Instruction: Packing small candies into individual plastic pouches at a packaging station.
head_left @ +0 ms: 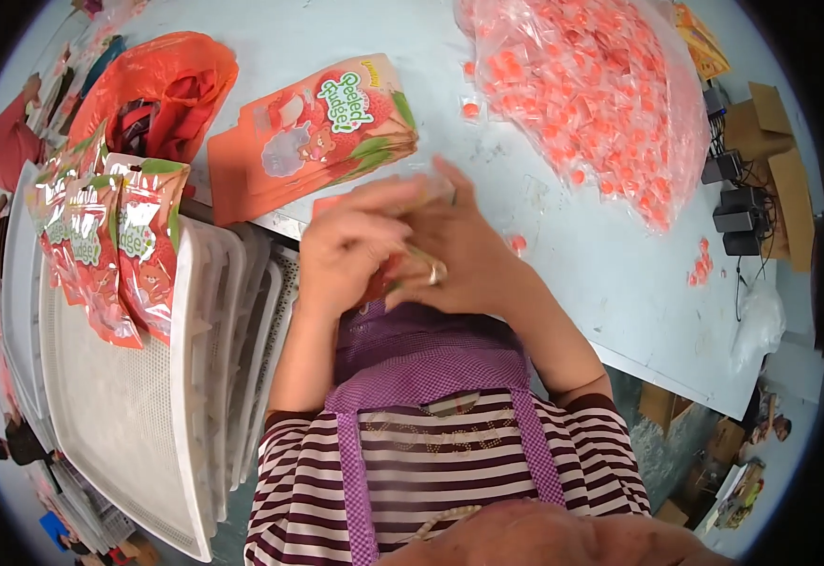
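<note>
Close to my apron, both hands are at a red candy pouch, most of it covered by fingers. My left hand is closed at its left side, with the fingers slightly smeared by motion. Across its upper part lies my right hand, fingers bent over it and a ring showing. Just beyond my hands lies a stack of flat red pouches with a bear picture and green leaves. To the right, a big clear bag of small wrapped red candies rests on the table.
Filled pouches lie on stacked white plastic trays at the left. Behind them sits an orange plastic bag. Loose candies, black power adapters and a cardboard box are at the right. Other people work at far left.
</note>
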`<state>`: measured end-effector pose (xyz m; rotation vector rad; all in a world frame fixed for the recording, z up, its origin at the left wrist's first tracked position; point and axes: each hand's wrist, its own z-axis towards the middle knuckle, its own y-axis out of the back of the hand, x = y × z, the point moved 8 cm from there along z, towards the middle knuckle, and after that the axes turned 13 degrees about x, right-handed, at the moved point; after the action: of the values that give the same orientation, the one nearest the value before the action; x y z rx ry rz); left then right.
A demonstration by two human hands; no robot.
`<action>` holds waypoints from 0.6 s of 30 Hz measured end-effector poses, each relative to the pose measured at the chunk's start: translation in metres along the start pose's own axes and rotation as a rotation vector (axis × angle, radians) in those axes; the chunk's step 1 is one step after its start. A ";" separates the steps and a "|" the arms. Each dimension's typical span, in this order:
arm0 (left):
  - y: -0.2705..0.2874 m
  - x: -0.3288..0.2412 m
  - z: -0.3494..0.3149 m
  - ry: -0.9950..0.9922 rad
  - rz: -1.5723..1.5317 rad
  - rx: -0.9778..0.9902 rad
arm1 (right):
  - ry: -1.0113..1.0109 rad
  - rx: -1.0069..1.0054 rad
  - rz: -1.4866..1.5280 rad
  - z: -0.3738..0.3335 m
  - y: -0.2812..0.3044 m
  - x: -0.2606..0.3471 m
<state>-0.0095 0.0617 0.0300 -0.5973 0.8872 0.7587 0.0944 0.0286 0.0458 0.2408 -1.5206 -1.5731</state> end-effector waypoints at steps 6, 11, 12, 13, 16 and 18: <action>0.030 -0.017 -0.023 0.039 0.144 -0.051 | 0.177 -0.419 0.174 -0.030 0.046 0.004; 0.066 -0.037 -0.034 -0.195 0.034 -0.339 | -0.359 -0.156 0.111 -0.024 0.005 -0.075; 0.068 -0.038 -0.037 -0.184 0.079 -0.382 | -0.252 -0.136 -0.042 -0.013 -0.004 -0.069; 0.068 -0.037 -0.036 -0.181 0.073 -0.375 | -0.261 -0.139 -0.044 -0.011 -0.012 -0.075; 0.062 -0.037 -0.035 -0.195 0.143 -0.340 | -0.282 0.209 -0.140 -0.005 -0.045 -0.095; 0.058 -0.039 -0.037 -0.154 0.120 -0.309 | -0.334 0.389 -0.007 -0.016 -0.049 -0.110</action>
<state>-0.0883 0.0560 0.0356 -0.7510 0.6724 1.0471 0.1452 0.0856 -0.0484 0.2065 -2.0881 -1.3573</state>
